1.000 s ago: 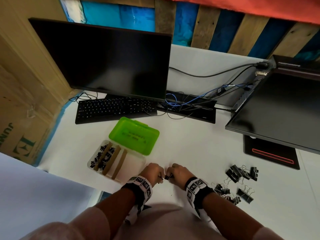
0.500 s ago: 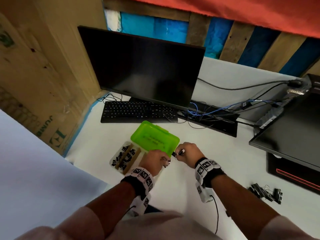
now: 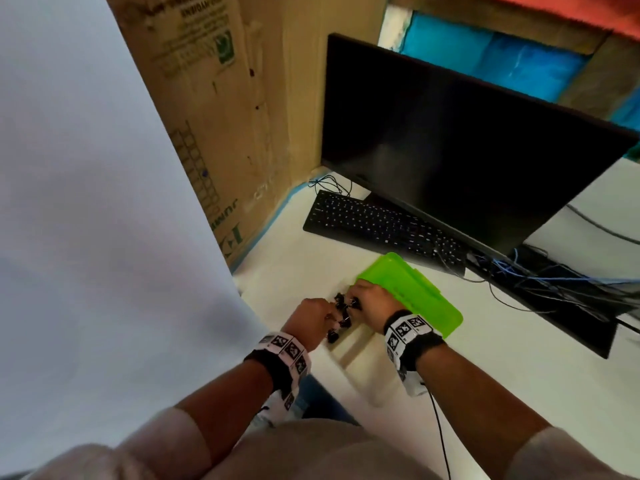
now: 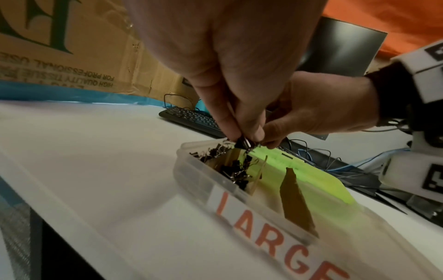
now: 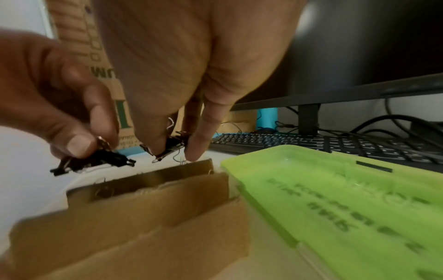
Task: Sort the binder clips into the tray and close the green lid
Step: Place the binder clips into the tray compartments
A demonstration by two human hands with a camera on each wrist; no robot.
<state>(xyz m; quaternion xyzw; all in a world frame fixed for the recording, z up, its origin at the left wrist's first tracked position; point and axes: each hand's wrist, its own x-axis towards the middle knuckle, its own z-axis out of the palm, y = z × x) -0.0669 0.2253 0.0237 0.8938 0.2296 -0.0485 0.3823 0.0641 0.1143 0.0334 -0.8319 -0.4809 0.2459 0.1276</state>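
A clear tray with cardboard dividers and a "LARGE" label lies on the white desk. Its green lid lies folded back open on the far side. Several black binder clips fill the compartments at its left end. My left hand pinches a small black binder clip just above those compartments. My right hand pinches another black clip right beside it, above the dividers. In the head view both hands meet over the tray's left end.
A black keyboard and a monitor stand behind the lid, with tangled cables to the right. A cardboard box walls the left side. The desk's front edge runs close to the tray.
Both hands have travelled left from the desk's front middle to above the tray, each carrying a clip. The head view has swung left, so the loose clip pile is out of view.
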